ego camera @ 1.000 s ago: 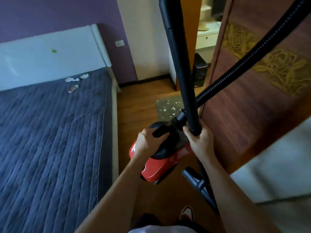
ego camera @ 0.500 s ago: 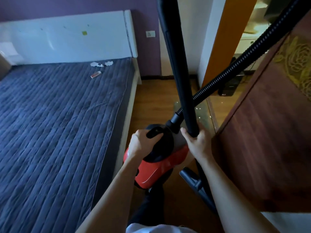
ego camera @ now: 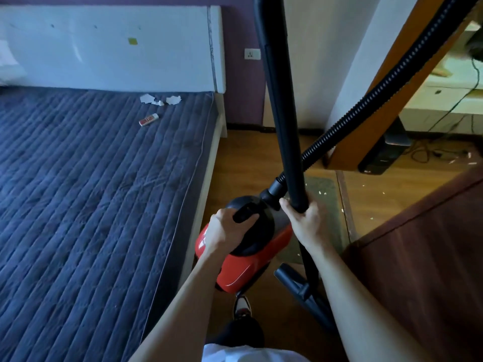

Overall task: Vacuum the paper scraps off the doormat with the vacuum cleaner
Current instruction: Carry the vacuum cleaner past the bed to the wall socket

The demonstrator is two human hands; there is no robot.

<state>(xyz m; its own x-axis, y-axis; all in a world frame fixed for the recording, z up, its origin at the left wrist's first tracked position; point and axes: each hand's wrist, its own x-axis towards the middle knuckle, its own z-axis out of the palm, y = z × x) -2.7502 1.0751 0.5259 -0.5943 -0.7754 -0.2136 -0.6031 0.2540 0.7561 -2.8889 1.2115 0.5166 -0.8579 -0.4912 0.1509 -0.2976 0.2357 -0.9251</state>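
My left hand [ego camera: 224, 231] grips the black carry handle of the red and black vacuum cleaner [ego camera: 251, 262], which hangs above the wooden floor. My right hand [ego camera: 304, 218] grips the black wand [ego camera: 282, 105], which stands almost upright. The ribbed black hose [ego camera: 386, 82] runs from the vacuum's front up to the top right. The floor nozzle [ego camera: 298, 283] hangs low by my right forearm. The grey-green doormat [ego camera: 324, 205] lies just beyond my hands by the doorway, dotted with small white paper scraps [ego camera: 320, 192]. More scraps lie on the floor past the threshold.
A bed with a blue quilt [ego camera: 91, 205] and white headboard fills the left. A dark wooden wardrobe [ego camera: 423, 270] stands close on the right. An orange door frame [ego camera: 371, 121] is ahead. My foot [ego camera: 241, 307] is on the narrow floor strip between bed and wardrobe.
I have walked forward along the bed, carrying the vacuum. The doormat and doorway are now closer, and the floor beyond the threshold has come into view. Both hands keep their holds.
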